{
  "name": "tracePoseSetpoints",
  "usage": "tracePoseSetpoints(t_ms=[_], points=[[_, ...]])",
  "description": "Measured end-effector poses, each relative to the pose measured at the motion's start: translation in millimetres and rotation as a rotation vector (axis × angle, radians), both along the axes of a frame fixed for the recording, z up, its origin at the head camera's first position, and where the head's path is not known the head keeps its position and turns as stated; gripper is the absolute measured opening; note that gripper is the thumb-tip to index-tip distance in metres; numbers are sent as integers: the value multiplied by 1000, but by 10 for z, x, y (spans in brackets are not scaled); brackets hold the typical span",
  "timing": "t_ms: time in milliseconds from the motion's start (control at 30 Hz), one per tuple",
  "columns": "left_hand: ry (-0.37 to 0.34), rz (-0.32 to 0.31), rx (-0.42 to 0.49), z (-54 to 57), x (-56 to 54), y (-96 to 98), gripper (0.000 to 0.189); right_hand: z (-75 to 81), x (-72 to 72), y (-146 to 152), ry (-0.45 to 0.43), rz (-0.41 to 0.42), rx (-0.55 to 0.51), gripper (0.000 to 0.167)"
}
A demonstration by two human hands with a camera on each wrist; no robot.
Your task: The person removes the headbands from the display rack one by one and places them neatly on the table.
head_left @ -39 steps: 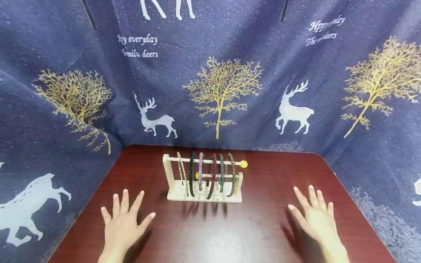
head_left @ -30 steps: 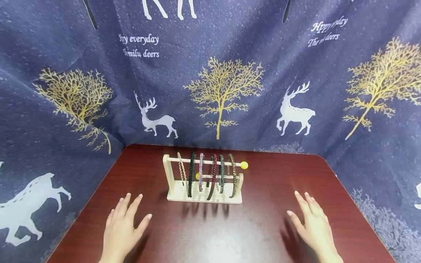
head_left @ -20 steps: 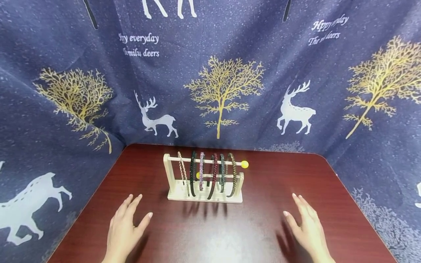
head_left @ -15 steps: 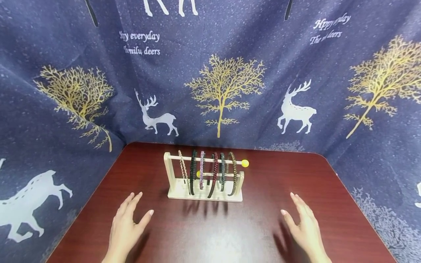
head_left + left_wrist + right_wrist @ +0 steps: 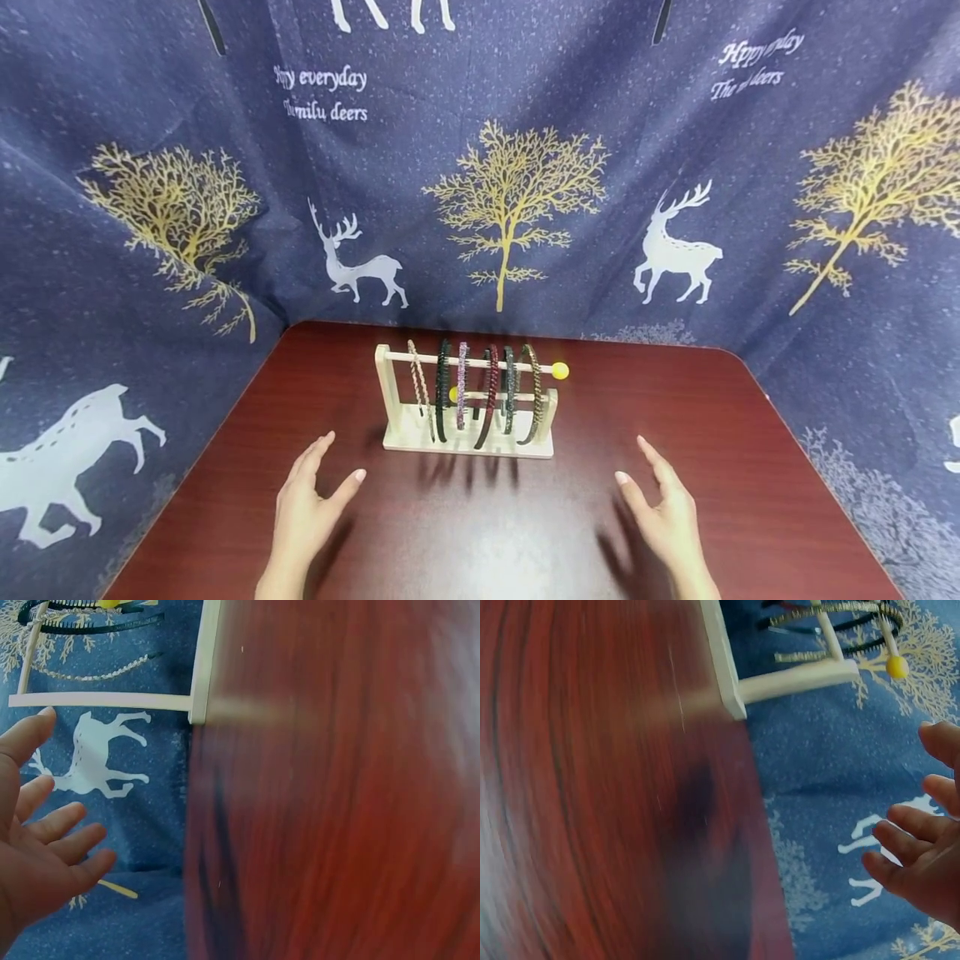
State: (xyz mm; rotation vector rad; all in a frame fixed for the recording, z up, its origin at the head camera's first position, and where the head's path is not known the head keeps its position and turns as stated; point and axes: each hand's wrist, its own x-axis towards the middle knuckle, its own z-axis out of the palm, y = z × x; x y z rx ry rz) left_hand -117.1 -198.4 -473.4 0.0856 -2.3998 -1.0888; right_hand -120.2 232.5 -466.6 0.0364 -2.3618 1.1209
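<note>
Several headbands hang side by side on a pale wooden rack [image 5: 468, 446] with two rods tipped by yellow balls. From the left come a beaded cream headband [image 5: 417, 379], a black one [image 5: 442, 400], a lilac one [image 5: 462, 383], a dark red one [image 5: 491, 400], a dark grey-green one [image 5: 510, 392] and a gold one [image 5: 536, 392]. My left hand [image 5: 306, 508] is held over the table in front and to the left of the rack, fingers relaxed, holding nothing. On the other side, my right hand [image 5: 663, 517] is likewise empty, thumb apart from the fingers.
The rack stands toward the far side of a dark red wooden table [image 5: 480, 517]. Behind it hangs a blue cloth [image 5: 570, 100] printed with white deer and gold trees, which also covers both sides.
Both hands have moved inward, closer to the rack's sides, and turned so the palms face each other more. The head view has tilted slightly. The rack and headbands stay in place.
</note>
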Motion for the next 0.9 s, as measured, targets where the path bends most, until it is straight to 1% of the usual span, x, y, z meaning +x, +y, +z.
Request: tracePoseSetpoints(t_ms=[100,167,267,333,500,633,733,900], points=[[-41,-8,24,3,-41,37,67,15,-27,-103,-35,17,-65,55],[-77,-8,45,3,-67,61,67,32,-49,-171,-36,48,-120,54],[-129,-3,74,-4,-102,88,69,38,-87,-264,-14,111,-209,53],[-159,-5,91,-6,-119,103,69,33,-117,-320,9,166,-296,52],[-191,-18,125,-37,-178,131,70,14,-177,-445,21,243,-471,49],[-198,-52,193,-78,-237,146,73,-12,-223,-526,15,294,-536,49],[-203,-78,259,-111,-287,154,75,-31,-260,-579,10,333,-560,49],[-219,-104,363,-168,-390,170,75,-55,-317,-666,-12,389,-618,49]])
